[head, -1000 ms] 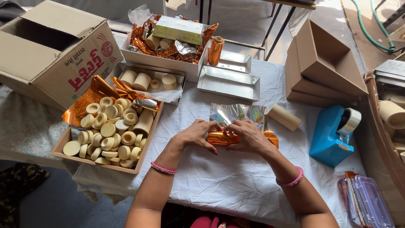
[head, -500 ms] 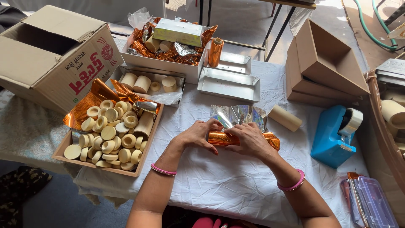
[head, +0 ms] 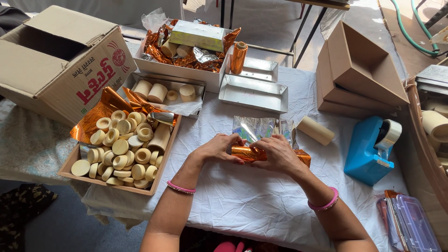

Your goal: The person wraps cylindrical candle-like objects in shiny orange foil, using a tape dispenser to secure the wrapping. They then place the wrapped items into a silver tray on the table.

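Both hands on the orange foil roll (head: 247, 153), out in front of me on the white cloth (head: 242, 205). My left hand (head: 218, 148) grips its left end, fingers curled over the top. My right hand (head: 276, 154) covers the middle and right part, so only a short shiny stretch shows between the hands, plus a bit of orange foil (head: 303, 157) sticking out past my right wrist. Can't tell if that bit is the same piece or a loose sheet. What's inside the foil is hidden.

Just beyond my fingers: clear crinkled wrap (head: 261, 127), partly behind my hands, edges hard to make out. A bare beige cylinder (head: 316, 130) lies right of that, apart from my hands.

Left of my left hand: shallow tray (head: 116, 185) of round beige discs (head: 122, 147), with orange foil scraps at its far end. Further left, an open cardboard box (head: 60, 70), inside not visible.

Far side: white box (head: 182, 70) with crumpled foil, then two silver trays (head: 254, 93).

Right of my right hand: blue tape dispenser (head: 371, 149), stacked brown boxes (head: 359, 70) beyond it. Clear plastic case (head: 410, 224) at bottom right, cut off by the frame edge.
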